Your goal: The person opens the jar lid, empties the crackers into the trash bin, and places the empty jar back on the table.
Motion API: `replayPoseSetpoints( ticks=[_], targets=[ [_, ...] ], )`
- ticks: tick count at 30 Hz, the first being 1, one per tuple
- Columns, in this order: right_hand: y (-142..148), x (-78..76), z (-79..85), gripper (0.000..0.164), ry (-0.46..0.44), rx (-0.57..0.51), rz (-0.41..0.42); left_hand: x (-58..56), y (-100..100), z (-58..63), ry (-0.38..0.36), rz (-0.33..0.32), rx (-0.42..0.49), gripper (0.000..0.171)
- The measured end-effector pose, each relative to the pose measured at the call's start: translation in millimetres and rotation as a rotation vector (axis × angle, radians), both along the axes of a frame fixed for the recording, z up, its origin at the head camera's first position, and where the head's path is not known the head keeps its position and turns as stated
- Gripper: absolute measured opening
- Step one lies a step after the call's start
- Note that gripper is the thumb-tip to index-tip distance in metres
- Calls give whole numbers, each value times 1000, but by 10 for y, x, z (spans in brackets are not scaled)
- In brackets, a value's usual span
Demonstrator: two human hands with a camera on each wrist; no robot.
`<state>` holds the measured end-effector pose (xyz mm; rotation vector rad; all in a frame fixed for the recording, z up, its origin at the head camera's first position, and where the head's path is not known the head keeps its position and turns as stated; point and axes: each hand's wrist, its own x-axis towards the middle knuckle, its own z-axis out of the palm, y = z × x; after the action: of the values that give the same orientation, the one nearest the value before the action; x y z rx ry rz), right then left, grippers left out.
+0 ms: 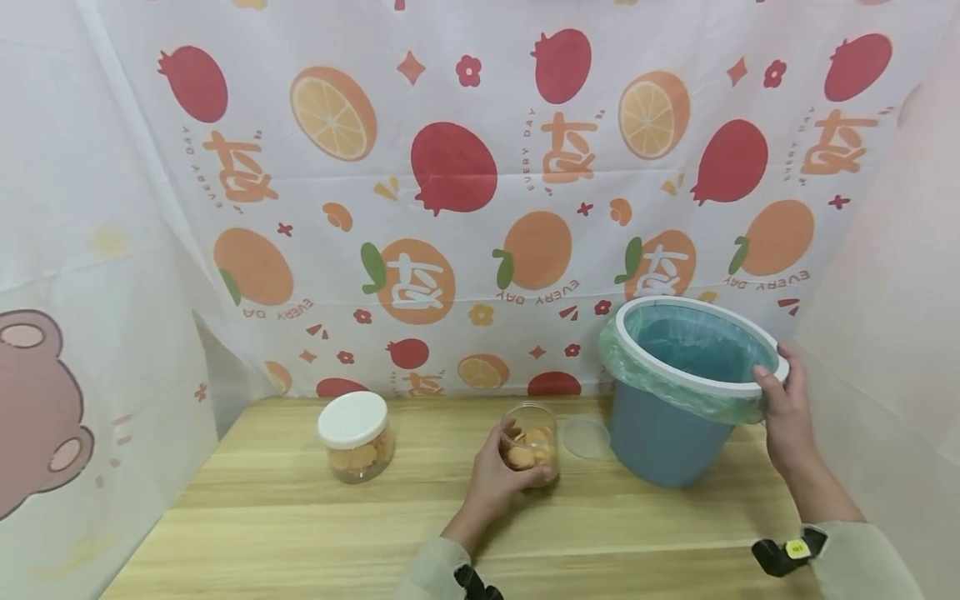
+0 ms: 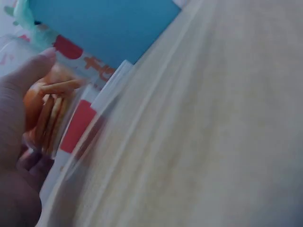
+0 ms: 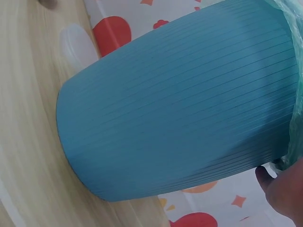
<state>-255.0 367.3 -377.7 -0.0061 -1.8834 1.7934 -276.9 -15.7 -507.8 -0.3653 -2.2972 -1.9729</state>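
Note:
My left hand (image 1: 498, 471) grips a clear plastic jar (image 1: 553, 442) without a lid, thumb at the front and fingers round its far side. Orange-tan round cookies (image 1: 528, 450) fill its lower part; in the left wrist view some cookies (image 2: 52, 116) stand on edge. On the right, my right hand (image 1: 787, 412) holds the white rim of a blue trash bin (image 1: 667, 442), thumb over the rim and fingers outside. A green plastic bag (image 1: 622, 362) lines the bin and folds down over its outside. In the right wrist view the bin (image 3: 180, 109) fills most of the picture.
A second jar (image 1: 360, 458) with a white lid (image 1: 352, 418), also holding cookies, stands on the left of the wooden table (image 1: 300, 533). A translucent round lid (image 1: 587, 437) lies between the open jar and the bin. Fruit-patterned cloth (image 1: 465, 250) hangs behind the table.

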Motion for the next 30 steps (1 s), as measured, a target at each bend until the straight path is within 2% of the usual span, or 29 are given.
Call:
replayPoseSetpoints(
  ticks=[4, 6, 11, 16, 22, 27, 30],
  targets=[
    [-5, -24, 12, 61, -28, 29, -9, 6, 20, 117, -61, 23, 67, 82],
    [4, -36, 17, 61, -37, 41, -11, -9, 10, 220, -65, 31, 54, 84],
    [38, -48, 22, 62, -59, 72, -2, -79, -86, 568, 1, 33, -46, 82],
    [56, -42, 32, 63, -68, 94, -3, -181, -160, 966, 65, 13, -63, 68],
    [34, -9, 39, 63, -75, 93, -5, -248, -173, 1386, 48, -12, -119, 87],
    [20, 12, 15, 62, -78, 74, -17, -281, -118, 1687, 64, -62, -162, 91],
    [18, -1, -5, 61, -67, 57, -6, -296, -76, 1841, 77, -89, -183, 85]
  ],
)
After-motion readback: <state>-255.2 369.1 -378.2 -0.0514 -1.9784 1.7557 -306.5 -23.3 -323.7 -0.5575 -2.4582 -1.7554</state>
